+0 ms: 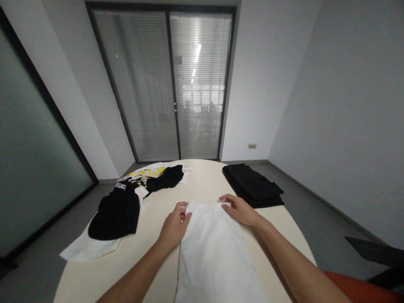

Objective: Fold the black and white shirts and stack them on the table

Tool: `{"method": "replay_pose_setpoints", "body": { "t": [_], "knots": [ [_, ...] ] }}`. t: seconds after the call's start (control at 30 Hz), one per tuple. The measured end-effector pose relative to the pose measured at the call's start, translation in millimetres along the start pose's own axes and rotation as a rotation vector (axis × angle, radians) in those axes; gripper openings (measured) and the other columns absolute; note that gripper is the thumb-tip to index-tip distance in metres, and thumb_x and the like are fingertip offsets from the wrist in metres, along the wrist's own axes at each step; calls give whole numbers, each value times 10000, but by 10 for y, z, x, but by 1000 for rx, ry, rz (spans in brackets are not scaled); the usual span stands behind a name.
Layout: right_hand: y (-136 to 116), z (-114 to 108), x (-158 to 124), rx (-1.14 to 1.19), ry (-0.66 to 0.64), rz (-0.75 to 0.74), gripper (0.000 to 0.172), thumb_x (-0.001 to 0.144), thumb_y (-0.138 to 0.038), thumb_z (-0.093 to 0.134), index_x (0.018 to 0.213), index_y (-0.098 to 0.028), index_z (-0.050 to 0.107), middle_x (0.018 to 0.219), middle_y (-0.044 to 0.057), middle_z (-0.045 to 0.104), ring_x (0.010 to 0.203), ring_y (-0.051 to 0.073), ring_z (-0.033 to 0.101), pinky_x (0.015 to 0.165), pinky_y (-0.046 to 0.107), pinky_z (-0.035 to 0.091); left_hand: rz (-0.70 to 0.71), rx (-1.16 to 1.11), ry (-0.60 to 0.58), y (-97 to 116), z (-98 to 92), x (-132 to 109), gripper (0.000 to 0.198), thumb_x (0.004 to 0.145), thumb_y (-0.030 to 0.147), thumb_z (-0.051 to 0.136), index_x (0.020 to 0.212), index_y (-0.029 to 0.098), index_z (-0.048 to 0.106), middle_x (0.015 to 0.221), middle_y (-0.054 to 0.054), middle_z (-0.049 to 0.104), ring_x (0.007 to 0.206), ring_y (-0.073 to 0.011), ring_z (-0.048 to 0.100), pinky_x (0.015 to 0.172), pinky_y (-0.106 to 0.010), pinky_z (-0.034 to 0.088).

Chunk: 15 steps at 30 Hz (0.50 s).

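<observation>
A white cloth garment (217, 256) lies in a long, narrow panel on the table in front of me, its near end cut off by the bottom of the view. My left hand (174, 225) pinches its far left corner between thumb and fingers. At the far right corner, my right hand (238, 208) grips the edge, thumb on top and fingers partly behind the fabric. What kind of garment it is, I cannot tell.
Loose black, white and yellow printed clothes (126, 198) lie heaped along the left of the round cream table (151, 261). A stack of folded black clothes (251, 185) sits at the back right. An orange-red chair part (356, 288) shows at the lower right.
</observation>
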State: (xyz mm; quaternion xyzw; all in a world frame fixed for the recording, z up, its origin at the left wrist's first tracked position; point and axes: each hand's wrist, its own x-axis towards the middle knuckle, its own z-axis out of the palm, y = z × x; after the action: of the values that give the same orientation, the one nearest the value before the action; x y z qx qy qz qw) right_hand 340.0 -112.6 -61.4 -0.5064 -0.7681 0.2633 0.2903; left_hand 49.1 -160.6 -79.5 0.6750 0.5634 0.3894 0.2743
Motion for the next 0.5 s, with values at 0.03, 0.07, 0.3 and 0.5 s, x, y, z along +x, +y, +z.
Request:
{"method": "replay_pose_setpoints", "body": {
  "t": [0.03,0.07,0.3,0.5],
  "knots": [
    [6,-1,4,6,6,-4,385,876,-424,581,1183,-200,643,968,35,648,644,121,488,650,276,408,18,-14,17,-8,4,5,295,926,358,504,1181,210,524,706,37,596,655,-158,607,647,-253,433],
    [8,-5,9,14,32,-8,387,881,-434,577,1184,-202,642,968,34,645,643,120,483,651,275,408,28,-47,39,-17,7,12,300,929,360,498,1187,209,520,705,38,584,648,-154,603,637,-249,434],
    [67,29,31,19,60,1,395,859,-369,584,1209,-189,615,1039,56,672,624,116,483,658,283,431,-67,-69,-8,-72,-2,13,463,884,265,550,1336,206,466,997,-45,684,631,-134,631,660,-259,489],
    [70,33,14,28,126,2,331,887,-333,518,1158,-184,636,1046,71,678,703,151,550,729,311,478,130,116,61,-65,23,-34,336,901,165,461,1186,205,634,1077,-63,681,905,-189,647,885,-327,502]
  ]
}}
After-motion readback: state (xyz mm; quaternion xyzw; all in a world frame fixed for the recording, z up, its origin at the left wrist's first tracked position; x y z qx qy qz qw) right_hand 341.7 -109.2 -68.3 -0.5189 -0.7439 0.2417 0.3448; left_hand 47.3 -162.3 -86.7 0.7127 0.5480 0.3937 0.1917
